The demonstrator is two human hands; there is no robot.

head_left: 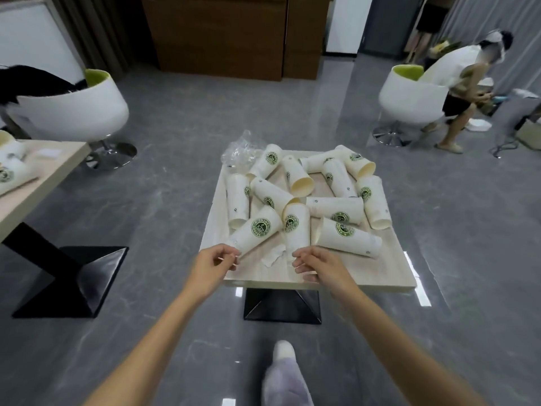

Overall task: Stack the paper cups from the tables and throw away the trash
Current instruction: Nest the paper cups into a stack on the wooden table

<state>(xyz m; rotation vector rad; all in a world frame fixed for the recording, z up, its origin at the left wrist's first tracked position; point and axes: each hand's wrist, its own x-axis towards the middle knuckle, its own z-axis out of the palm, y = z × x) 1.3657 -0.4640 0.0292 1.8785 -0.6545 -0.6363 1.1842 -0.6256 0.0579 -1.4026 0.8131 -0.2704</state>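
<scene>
Several white paper cups with green logos lie tipped over on a small square wooden table (392,268). My left hand (212,266) hovers at the near left corner, fingers loosely curled, just beside the base of one lying cup (257,230). My right hand (317,266) reaches in at the base of another lying cup (296,227), fingers loosely bent and holding nothing. A crumpled scrap of white paper (273,256) lies between my hands. A crumpled clear plastic bag (240,150) sits at the far left corner.
A second table (44,174) at the left carries more cups. Two white swivel chairs (73,109) (409,98) stand beyond. A person (456,83) bends over by the right chair. A brown cabinet (222,36) stands at the back. My foot (282,373) is on the grey floor.
</scene>
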